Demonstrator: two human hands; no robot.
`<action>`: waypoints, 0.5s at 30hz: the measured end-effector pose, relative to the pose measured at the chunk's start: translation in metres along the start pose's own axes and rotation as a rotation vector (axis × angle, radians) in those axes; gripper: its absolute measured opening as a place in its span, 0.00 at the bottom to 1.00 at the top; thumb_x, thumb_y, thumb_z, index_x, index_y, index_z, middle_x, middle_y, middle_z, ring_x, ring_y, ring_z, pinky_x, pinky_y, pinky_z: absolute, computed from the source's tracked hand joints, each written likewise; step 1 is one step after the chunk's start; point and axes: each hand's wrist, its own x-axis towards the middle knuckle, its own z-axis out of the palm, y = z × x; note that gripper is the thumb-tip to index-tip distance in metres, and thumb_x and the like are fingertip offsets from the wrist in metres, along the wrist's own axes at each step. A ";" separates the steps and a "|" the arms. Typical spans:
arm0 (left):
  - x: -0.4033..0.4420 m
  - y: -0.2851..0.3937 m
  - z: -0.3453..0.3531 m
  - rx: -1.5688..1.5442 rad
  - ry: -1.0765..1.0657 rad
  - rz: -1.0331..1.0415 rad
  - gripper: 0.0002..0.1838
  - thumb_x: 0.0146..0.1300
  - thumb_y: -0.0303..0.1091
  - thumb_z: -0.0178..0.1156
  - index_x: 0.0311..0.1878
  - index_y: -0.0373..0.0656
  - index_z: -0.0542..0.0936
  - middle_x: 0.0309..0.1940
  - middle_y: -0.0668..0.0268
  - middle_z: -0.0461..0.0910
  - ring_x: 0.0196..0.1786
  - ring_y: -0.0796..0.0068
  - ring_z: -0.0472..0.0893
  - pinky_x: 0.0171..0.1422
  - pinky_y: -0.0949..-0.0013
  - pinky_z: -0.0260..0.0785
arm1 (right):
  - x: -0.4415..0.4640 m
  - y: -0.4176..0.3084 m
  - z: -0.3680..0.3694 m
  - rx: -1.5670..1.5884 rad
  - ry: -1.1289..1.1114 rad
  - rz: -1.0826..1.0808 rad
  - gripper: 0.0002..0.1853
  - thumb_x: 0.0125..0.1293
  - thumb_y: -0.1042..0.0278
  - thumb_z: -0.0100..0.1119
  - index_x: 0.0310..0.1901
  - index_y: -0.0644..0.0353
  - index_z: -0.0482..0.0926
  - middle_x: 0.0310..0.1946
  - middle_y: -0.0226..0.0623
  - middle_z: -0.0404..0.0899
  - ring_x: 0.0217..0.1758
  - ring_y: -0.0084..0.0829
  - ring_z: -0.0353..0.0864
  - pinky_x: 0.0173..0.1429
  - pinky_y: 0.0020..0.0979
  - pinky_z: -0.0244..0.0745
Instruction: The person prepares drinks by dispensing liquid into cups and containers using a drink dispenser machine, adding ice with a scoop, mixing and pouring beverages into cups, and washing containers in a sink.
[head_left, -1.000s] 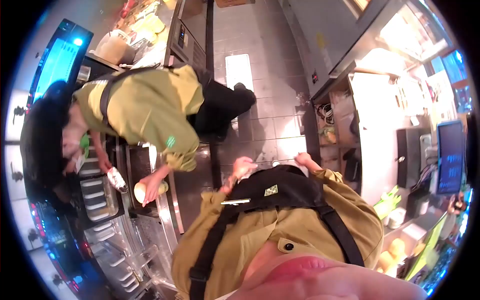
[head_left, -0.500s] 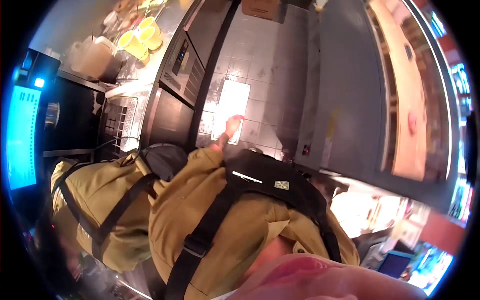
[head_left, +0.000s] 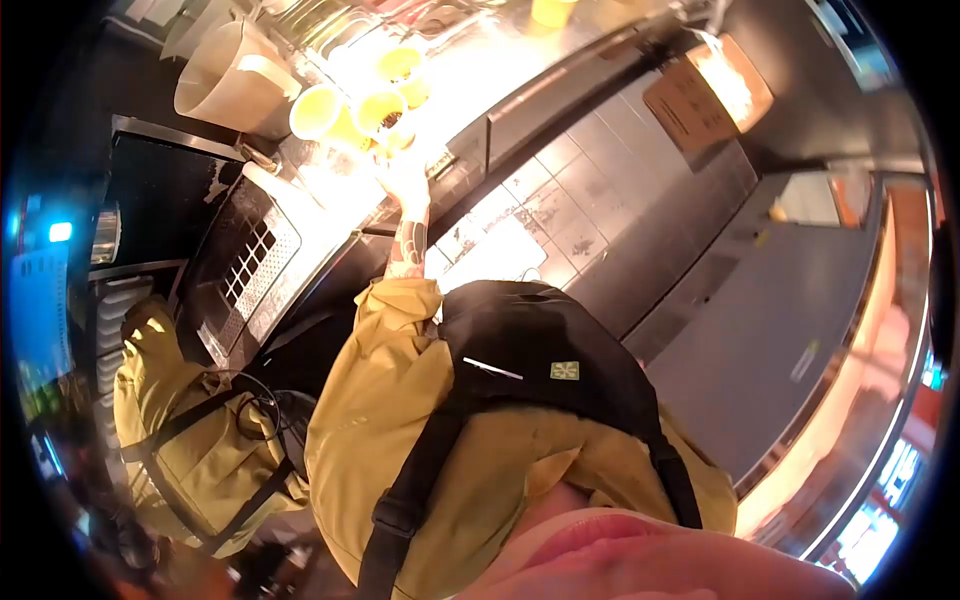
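While left hand [head_left: 405, 183] is at counter [head_left: 480, 85] edge beside yellow cups [head_left: 380, 108], glare hides grip, can't tell; tiled floor [head_left: 562, 190] alongside.

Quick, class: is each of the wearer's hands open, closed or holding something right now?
Left hand: at a yellow cup; in the glare, open or gripping cannot be told.
Right hand: out of view, so its state cannot be told.

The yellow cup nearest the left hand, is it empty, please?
The yellow cup seems not empty: something dark shows inside; fullness unclear.
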 end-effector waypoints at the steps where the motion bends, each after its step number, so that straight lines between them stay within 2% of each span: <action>1: 0.007 0.007 0.008 0.072 0.024 0.019 0.37 0.44 0.34 0.76 0.56 0.34 0.68 0.52 0.54 0.72 0.55 0.60 0.72 0.59 0.60 0.67 | 0.059 -0.061 -0.028 0.045 0.083 -0.162 0.17 0.62 0.53 0.53 0.37 0.61 0.81 0.34 0.46 0.82 0.39 0.46 0.82 0.47 0.43 0.76; 2: 0.012 0.011 0.011 0.500 0.033 0.090 0.37 0.45 0.35 0.75 0.56 0.33 0.68 0.52 0.53 0.73 0.55 0.60 0.72 0.60 0.58 0.67 | 0.131 -0.110 -0.037 0.233 0.034 -0.367 0.16 0.61 0.54 0.56 0.36 0.60 0.80 0.33 0.48 0.81 0.38 0.49 0.81 0.44 0.43 0.75; 3: 0.024 -0.010 -0.004 0.749 0.009 0.210 0.35 0.48 0.39 0.72 0.57 0.33 0.69 0.51 0.52 0.74 0.54 0.59 0.75 0.59 0.56 0.69 | 0.138 -0.212 -0.074 0.197 0.120 -0.550 0.14 0.59 0.57 0.60 0.35 0.61 0.80 0.31 0.44 0.82 0.34 0.41 0.81 0.41 0.39 0.75; 4: 0.036 -0.030 -0.018 0.996 0.015 0.341 0.34 0.52 0.44 0.68 0.57 0.32 0.70 0.51 0.50 0.76 0.52 0.57 0.77 0.57 0.53 0.71 | 0.161 -0.292 -0.072 0.394 0.015 -0.574 0.13 0.58 0.59 0.62 0.36 0.60 0.79 0.29 0.36 0.81 0.31 0.29 0.78 0.39 0.34 0.74; 5: 0.039 -0.047 -0.041 1.161 0.018 0.382 0.34 0.52 0.44 0.68 0.57 0.32 0.70 0.51 0.50 0.76 0.52 0.57 0.77 0.57 0.53 0.71 | 0.165 -0.369 -0.083 0.472 -0.026 -0.721 0.14 0.57 0.61 0.64 0.40 0.60 0.79 0.30 0.28 0.79 0.33 0.21 0.75 0.40 0.28 0.73; 6: 0.039 -0.055 -0.060 1.255 0.015 0.372 0.34 0.52 0.44 0.68 0.58 0.33 0.70 0.51 0.50 0.75 0.52 0.57 0.77 0.57 0.53 0.71 | 0.139 -0.453 -0.100 0.554 -0.142 -0.827 0.15 0.56 0.68 0.67 0.45 0.61 0.78 0.34 0.26 0.78 0.37 0.18 0.73 0.44 0.22 0.72; 7: 0.040 -0.068 -0.079 1.301 0.021 0.331 0.34 0.52 0.45 0.68 0.58 0.33 0.70 0.51 0.50 0.75 0.52 0.57 0.77 0.57 0.53 0.71 | 0.100 -0.526 -0.113 0.456 -0.161 -0.900 0.19 0.53 0.68 0.68 0.47 0.60 0.78 0.36 0.30 0.81 0.39 0.21 0.77 0.47 0.23 0.73; 8: 0.039 -0.072 -0.087 1.331 0.015 0.282 0.34 0.52 0.45 0.67 0.58 0.33 0.70 0.51 0.50 0.75 0.52 0.57 0.77 0.57 0.53 0.71 | 0.092 -0.573 -0.091 0.767 -0.330 -1.007 0.21 0.53 0.66 0.69 0.50 0.61 0.77 0.42 0.36 0.82 0.42 0.23 0.78 0.47 0.25 0.74; 9: 0.041 -0.074 -0.090 1.345 0.008 0.231 0.34 0.52 0.45 0.67 0.58 0.33 0.70 0.51 0.50 0.75 0.52 0.57 0.77 0.57 0.53 0.71 | 0.056 -0.628 -0.110 0.497 -0.306 -1.259 0.27 0.52 0.64 0.71 0.53 0.62 0.75 0.46 0.40 0.80 0.44 0.28 0.79 0.47 0.29 0.76; 11: 0.039 -0.075 -0.099 1.353 0.021 0.125 0.34 0.52 0.46 0.67 0.58 0.33 0.70 0.51 0.50 0.75 0.52 0.57 0.77 0.57 0.53 0.71 | 0.035 -0.696 -0.058 -0.007 -0.406 -1.207 0.24 0.47 0.57 0.70 0.44 0.63 0.80 0.39 0.43 0.82 0.40 0.32 0.82 0.46 0.31 0.76; 13: 0.043 -0.072 -0.093 1.346 0.030 0.043 0.35 0.52 0.46 0.67 0.58 0.33 0.70 0.51 0.50 0.75 0.52 0.57 0.77 0.57 0.53 0.71 | 0.018 -0.751 -0.018 -0.475 -0.517 -1.308 0.29 0.46 0.40 0.63 0.39 0.60 0.84 0.32 0.46 0.83 0.36 0.40 0.82 0.45 0.35 0.75; 15: 0.038 -0.066 -0.085 1.338 0.033 -0.032 0.35 0.52 0.47 0.66 0.58 0.33 0.70 0.52 0.50 0.75 0.53 0.57 0.77 0.57 0.53 0.71 | 0.020 -0.776 0.014 -0.192 -0.555 -1.471 0.32 0.42 0.44 0.68 0.46 0.60 0.78 0.38 0.45 0.79 0.42 0.41 0.78 0.51 0.37 0.72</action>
